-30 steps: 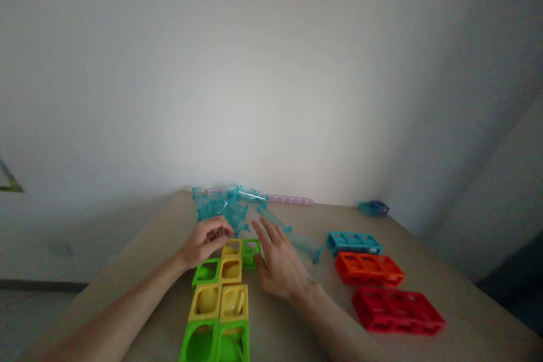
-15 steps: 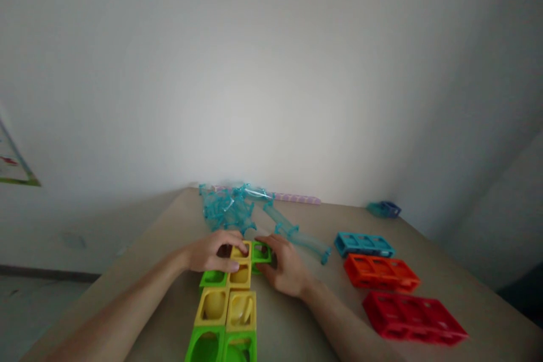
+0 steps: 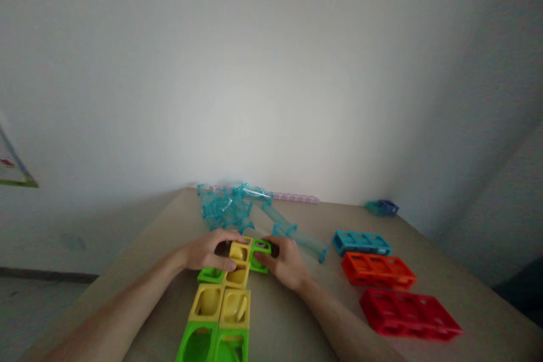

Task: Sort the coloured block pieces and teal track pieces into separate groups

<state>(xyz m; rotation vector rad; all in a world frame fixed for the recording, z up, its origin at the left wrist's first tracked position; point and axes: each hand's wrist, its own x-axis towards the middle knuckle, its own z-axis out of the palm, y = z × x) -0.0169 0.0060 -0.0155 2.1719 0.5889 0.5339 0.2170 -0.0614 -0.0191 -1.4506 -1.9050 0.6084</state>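
Observation:
My left hand (image 3: 212, 253) curls around the far yellow cube blocks (image 3: 236, 277), its thumb on their near side and its fingers over the far end. A hollow green cube block (image 3: 259, 256) sits against their right side, with my right hand (image 3: 287, 264) closed on it between thumb and fingers. Another green block (image 3: 211, 275) shows below my left thumb. Towards me the row continues with two yellow blocks (image 3: 207, 301) side by side, then green blocks (image 3: 232, 345) cut off by the lower picture edge. The fingertips of my left hand are partly hidden.
Translucent blue tube pieces (image 3: 224, 208) lie heaped at the back, with a longer tube (image 3: 303, 239) to their right. A patterned lilac strip (image 3: 294, 197) lies along the wall. At right stand blue (image 3: 362, 243), orange (image 3: 379, 270) and red (image 3: 409, 314) block rows. A dark blue piece (image 3: 388, 207) sits at the far corner.
The green block in my right hand now sits tilted differently, close against the yellow blocks. A pale round thing behind the blocks no longer shows. The near blocks appear slightly further left.

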